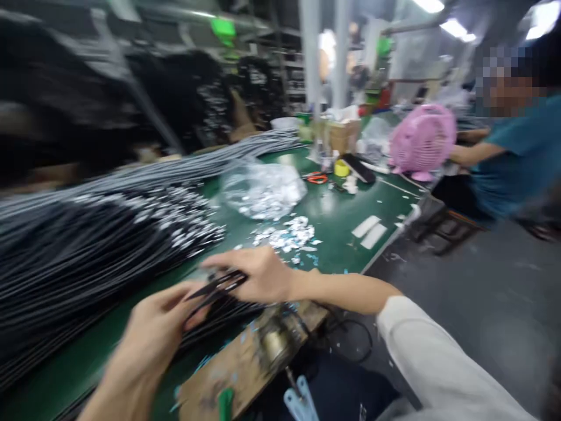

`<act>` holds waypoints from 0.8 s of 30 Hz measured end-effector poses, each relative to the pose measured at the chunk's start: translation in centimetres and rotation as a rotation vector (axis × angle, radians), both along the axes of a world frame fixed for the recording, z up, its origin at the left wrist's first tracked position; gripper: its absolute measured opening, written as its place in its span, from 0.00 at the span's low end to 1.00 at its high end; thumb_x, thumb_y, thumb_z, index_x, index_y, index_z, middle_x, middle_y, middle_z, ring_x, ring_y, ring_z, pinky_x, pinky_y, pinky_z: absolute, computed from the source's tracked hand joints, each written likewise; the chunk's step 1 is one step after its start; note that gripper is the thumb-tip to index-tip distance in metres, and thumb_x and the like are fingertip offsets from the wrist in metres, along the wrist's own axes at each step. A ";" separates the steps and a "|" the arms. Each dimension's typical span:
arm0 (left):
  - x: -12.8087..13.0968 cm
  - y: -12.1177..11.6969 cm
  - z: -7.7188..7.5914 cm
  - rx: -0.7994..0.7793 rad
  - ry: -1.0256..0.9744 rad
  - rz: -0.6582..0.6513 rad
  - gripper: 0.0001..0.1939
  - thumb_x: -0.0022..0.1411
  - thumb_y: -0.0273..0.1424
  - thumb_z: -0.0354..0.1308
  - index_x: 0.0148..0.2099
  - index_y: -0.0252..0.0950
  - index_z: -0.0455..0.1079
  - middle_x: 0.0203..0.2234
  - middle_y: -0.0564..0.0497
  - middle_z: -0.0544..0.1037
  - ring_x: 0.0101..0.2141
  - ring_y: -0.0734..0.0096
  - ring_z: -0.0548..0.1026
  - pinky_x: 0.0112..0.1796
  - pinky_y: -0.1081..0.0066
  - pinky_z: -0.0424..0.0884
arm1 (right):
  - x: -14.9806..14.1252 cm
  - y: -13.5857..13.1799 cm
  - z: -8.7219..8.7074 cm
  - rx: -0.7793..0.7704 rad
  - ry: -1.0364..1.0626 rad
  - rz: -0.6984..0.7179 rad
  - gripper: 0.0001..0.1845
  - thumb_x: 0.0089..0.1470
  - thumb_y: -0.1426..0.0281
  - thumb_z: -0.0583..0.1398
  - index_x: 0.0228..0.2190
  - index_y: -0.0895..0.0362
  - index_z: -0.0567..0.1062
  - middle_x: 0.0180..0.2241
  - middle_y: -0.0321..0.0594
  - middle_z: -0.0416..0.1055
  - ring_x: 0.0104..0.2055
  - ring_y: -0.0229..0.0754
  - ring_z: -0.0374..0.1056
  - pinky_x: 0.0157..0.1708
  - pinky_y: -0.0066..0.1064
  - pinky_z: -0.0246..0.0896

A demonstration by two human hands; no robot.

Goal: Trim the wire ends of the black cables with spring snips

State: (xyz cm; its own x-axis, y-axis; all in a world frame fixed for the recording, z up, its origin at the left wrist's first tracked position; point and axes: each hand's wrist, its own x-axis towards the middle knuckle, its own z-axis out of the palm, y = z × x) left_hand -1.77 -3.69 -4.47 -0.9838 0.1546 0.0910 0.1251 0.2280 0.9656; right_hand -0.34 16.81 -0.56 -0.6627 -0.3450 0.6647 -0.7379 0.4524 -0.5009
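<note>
Right hand (267,275) grips a slim black two-armed tweezer-like tool (219,285), arms slightly parted, tips at the left hand (153,321). Left fingers are bent narrow; can't tell what's between them, blurred. Tool sits between both hands. I'd brace the left fingertips, squeeze lightly, keep tips aligned. Materials: long flexible black cables (74,263) with shiny pale ends (193,234), smooth green tabletop (333,251), crinkled clear plastic bag (263,187), small loose white pieces (291,234), scuffed flat brown board (236,374).
</note>
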 end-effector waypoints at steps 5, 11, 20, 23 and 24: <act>0.6 3.2 5.7 0.323 -0.053 0.038 0.22 0.41 0.45 0.68 0.22 0.31 0.67 0.13 0.57 0.62 0.14 0.86 0.53 0.16 0.80 0.47 | -0.5 0.5 0.1 -0.263 -0.094 0.010 0.27 0.43 0.79 0.60 0.48 0.57 0.71 0.33 0.36 0.77 0.32 0.36 0.74 0.36 0.28 0.68; 2.1 3.7 6.0 0.120 0.219 0.108 0.15 0.52 0.38 0.62 0.23 0.32 0.67 0.15 0.56 0.65 0.18 0.82 0.59 0.20 0.78 0.55 | -0.2 0.7 1.3 -0.234 0.039 -0.039 0.05 0.46 0.76 0.62 0.30 0.58 0.77 0.27 0.38 0.76 0.29 0.37 0.71 0.30 0.29 0.66; 3.6 4.8 5.6 -0.365 0.644 0.278 0.08 0.57 0.30 0.57 0.26 0.33 0.68 0.19 0.54 0.68 0.21 0.78 0.63 0.23 0.76 0.58 | -0.4 1.0 1.1 -0.085 0.227 -0.015 0.08 0.52 0.77 0.58 0.36 0.60 0.75 0.31 0.42 0.76 0.32 0.38 0.72 0.32 0.30 0.67; 3.1 4.4 5.6 -0.294 0.489 0.194 0.10 0.56 0.33 0.57 0.25 0.33 0.68 0.19 0.54 0.68 0.20 0.78 0.63 0.22 0.76 0.58 | -0.5 1.1 1.0 -0.069 0.247 0.010 0.09 0.53 0.77 0.56 0.36 0.60 0.74 0.31 0.43 0.74 0.33 0.38 0.70 0.32 0.30 0.65; 2.8 4.2 5.7 -0.241 0.369 0.117 0.11 0.56 0.34 0.58 0.25 0.33 0.67 0.18 0.54 0.68 0.19 0.78 0.63 0.21 0.76 0.58 | -0.5 1.0 1.0 -0.077 0.215 0.032 0.09 0.52 0.77 0.56 0.36 0.60 0.74 0.30 0.42 0.74 0.32 0.38 0.69 0.32 0.30 0.64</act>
